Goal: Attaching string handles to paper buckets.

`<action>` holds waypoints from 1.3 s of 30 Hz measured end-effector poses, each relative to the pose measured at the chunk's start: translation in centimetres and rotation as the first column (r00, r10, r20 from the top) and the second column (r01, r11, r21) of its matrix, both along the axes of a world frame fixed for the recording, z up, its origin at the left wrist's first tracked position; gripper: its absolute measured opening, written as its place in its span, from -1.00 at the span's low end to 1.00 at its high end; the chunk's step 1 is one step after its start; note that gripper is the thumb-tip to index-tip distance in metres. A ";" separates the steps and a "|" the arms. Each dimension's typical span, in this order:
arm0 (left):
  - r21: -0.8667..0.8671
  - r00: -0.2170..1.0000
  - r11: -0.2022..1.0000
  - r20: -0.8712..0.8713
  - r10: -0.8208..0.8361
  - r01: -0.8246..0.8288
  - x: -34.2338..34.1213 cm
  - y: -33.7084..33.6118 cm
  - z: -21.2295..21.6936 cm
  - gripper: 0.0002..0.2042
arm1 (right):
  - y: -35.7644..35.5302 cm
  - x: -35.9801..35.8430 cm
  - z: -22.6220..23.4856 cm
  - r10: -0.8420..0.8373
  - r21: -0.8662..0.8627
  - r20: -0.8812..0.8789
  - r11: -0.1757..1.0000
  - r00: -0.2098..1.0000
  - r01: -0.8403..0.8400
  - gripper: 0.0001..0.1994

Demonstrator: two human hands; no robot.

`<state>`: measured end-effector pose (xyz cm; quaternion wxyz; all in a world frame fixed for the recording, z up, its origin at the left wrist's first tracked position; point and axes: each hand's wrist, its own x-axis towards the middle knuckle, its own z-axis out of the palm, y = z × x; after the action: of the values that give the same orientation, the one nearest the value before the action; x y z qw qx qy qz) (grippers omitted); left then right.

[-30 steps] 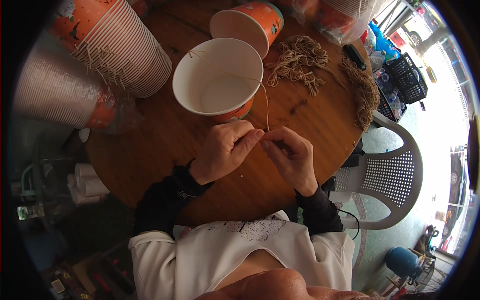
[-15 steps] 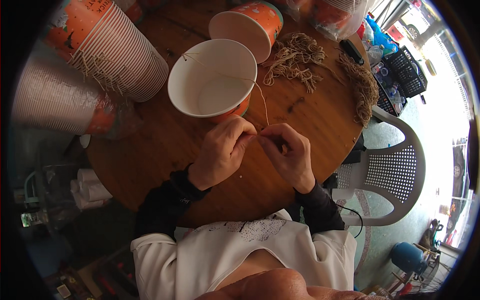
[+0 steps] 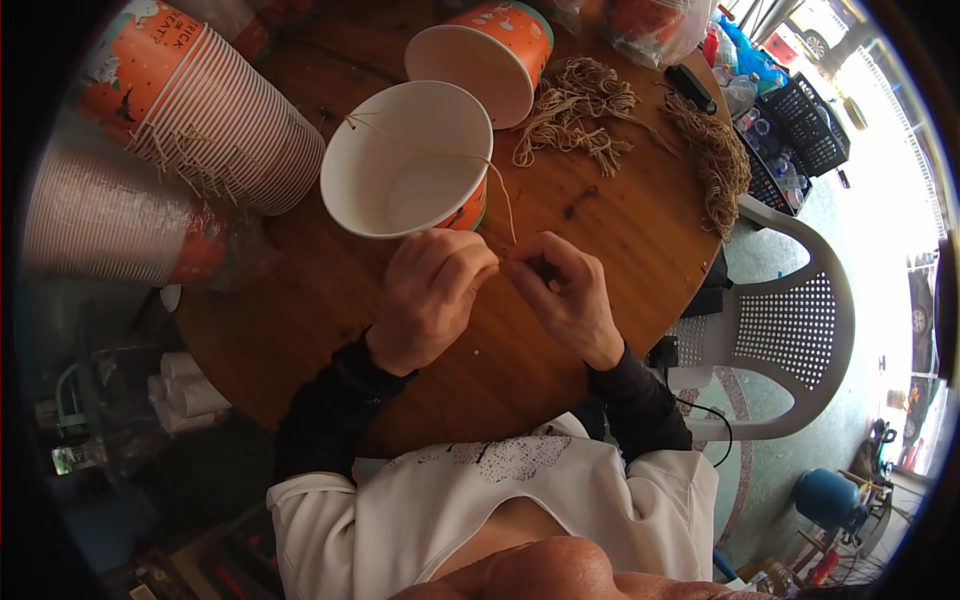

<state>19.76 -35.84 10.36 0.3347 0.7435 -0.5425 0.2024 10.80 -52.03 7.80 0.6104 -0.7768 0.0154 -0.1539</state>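
Observation:
A white-lined paper bucket with an orange outside stands on the wooden table, just beyond my hands. Thin tan string runs from a knot at its far-left rim, across the mouth, over the right rim and down to my fingers. My left hand, fingers curled, pinches at the string close to the bucket's near side. My right hand pinches the string too, its fingertips meeting those of the left. The string's end is hidden between the fingertips. Behind stands another orange bucket, tipped on its side.
Tall nested orange buckets lean at the left, tan strings draped on them. Loose string lies beyond my right hand, and a second bundle hangs at the table's right edge near a black object. A grey plastic chair stands right.
The table and its things sit slightly farther left in the picture. My left hand has rolled a little, showing more of its back. Both hands still pinch at the string.

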 end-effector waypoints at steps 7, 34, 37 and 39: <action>0.126 0.952 0.947 0.122 0.282 -0.297 2.1 -0.3 0.8 -0.65 | 0.1 2.4 0.1 0.011 0.897 0.210 0.396 0.978 -0.197 -0.89; 0.089 0.971 0.981 -0.151 0.186 -0.174 2.5 1.1 1.8 -0.75 | 2.3 3.4 2.0 0.211 -0.217 0.543 0.970 0.813 -0.107 -0.89; 0.177 0.968 0.968 -0.150 0.203 -0.176 2.4 1.4 2.3 -0.75 | 1.0 3.1 2.0 0.215 -0.048 0.351 0.976 0.911 -0.212 -0.93; 0.137 0.966 0.979 -0.189 0.177 -0.153 2.6 1.3 2.0 -0.78 | 0.3 3.1 1.8 0.229 0.042 0.293 0.967 0.929 -0.251 -0.94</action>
<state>22.39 -34.56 12.35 0.3237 0.8217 -0.4534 0.1204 13.89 -51.68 9.59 0.6505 -0.7179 -0.1618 -0.1878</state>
